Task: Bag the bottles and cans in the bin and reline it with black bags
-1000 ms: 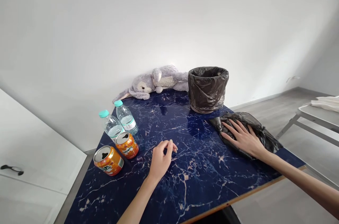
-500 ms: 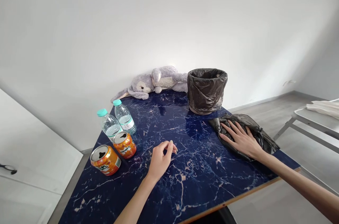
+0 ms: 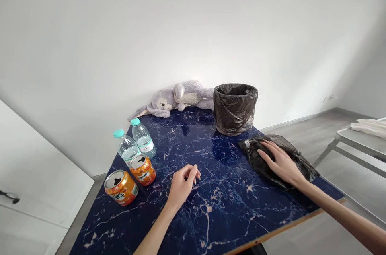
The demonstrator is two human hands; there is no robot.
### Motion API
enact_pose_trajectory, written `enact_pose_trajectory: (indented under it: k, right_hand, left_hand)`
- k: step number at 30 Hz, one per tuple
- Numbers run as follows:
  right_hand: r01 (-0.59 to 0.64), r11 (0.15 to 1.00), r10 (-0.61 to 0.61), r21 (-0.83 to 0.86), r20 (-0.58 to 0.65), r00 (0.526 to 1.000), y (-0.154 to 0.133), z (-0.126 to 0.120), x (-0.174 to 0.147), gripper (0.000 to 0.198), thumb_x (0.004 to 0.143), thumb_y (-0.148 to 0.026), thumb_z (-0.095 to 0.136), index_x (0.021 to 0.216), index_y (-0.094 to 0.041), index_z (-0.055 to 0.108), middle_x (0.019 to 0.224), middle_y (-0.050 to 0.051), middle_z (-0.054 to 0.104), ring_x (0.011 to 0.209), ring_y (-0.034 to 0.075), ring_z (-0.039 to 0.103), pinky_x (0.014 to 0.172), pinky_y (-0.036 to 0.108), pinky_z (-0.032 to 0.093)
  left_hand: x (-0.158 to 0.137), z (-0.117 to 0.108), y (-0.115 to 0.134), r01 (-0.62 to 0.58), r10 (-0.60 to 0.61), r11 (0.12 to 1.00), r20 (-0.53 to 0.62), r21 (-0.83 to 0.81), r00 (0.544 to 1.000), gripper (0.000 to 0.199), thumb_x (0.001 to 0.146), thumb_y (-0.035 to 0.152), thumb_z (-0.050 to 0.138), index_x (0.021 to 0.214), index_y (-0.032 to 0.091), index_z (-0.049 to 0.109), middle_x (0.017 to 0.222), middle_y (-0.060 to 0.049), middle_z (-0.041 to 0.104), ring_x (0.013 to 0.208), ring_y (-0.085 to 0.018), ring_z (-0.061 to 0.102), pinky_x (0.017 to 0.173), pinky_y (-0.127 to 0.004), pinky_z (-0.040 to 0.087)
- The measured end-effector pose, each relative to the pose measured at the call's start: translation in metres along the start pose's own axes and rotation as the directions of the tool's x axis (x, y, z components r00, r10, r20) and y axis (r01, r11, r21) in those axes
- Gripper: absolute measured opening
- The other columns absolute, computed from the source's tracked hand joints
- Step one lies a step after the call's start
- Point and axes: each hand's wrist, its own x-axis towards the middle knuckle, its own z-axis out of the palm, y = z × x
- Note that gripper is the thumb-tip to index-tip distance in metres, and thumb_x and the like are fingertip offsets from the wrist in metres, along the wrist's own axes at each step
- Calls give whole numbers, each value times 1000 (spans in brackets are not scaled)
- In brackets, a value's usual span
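Observation:
My left hand rests on the blue marble-patterned tabletop, its fingers curled in toward the thumb and no object visible in them. To its left stand two orange soda cans with opened tops, the nearer one and another just behind. My right hand lies on a crumpled black plastic bag at the table's right side. Its fingers are stretched out over the bag without gripping it. Beyond that hand is a round bin lined with a black bag, the liner folded over its rim.
Two clear water bottles with teal caps, one beside the other, stand behind the cans. A grey plush rabbit lies along the wall at the back. White cloth rests on a grey chair at right; a white cabinet is at left.
The fingers of my right hand have drawn closer together on the bag, which is pressed slightly differently. My left hand is almost still. The whole scene sits a little lower in the picture.

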Motion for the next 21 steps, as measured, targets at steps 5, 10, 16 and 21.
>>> enact_pose_trajectory:
  k: [5,10,16,21]
  right_hand:
    - [25,998,-17,53,-149,989,-17,-36,18,57,110,-63,37,146,-25,60,152,14,65,142,37,62,121,58,49]
    - [165,986,-159,8,-222,962,-52,-79,67,65,108,-60,44,162,-23,45,168,18,46,154,41,47,129,61,39]
    - [223,973,-231,-65,-140,963,-95,-118,146,87,104,-72,44,172,-20,29,179,24,12,161,53,30,124,72,40]
    - [185,980,-185,-73,3,983,-104,-118,194,99,95,-81,51,170,-18,36,180,24,0,162,60,21,125,74,38]
  left_hand:
    - [-1,0,0,1,-1,1000,-11,-14,1000,49,104,62,60,81,20,72,80,-4,74,67,-18,63,70,-29,48]
    - [0,0,-1,-1,1,1000,-9,-25,1000,50,103,62,60,80,20,71,77,-4,73,64,-17,61,68,-29,47]
    - [1,-1,0,6,-7,999,-19,-36,1000,50,102,63,60,80,20,71,79,-5,74,65,-18,62,69,-29,48]
    - [-2,-2,6,17,-18,999,-25,-47,1000,50,102,64,60,79,21,71,79,-5,74,66,-18,63,69,-30,49]
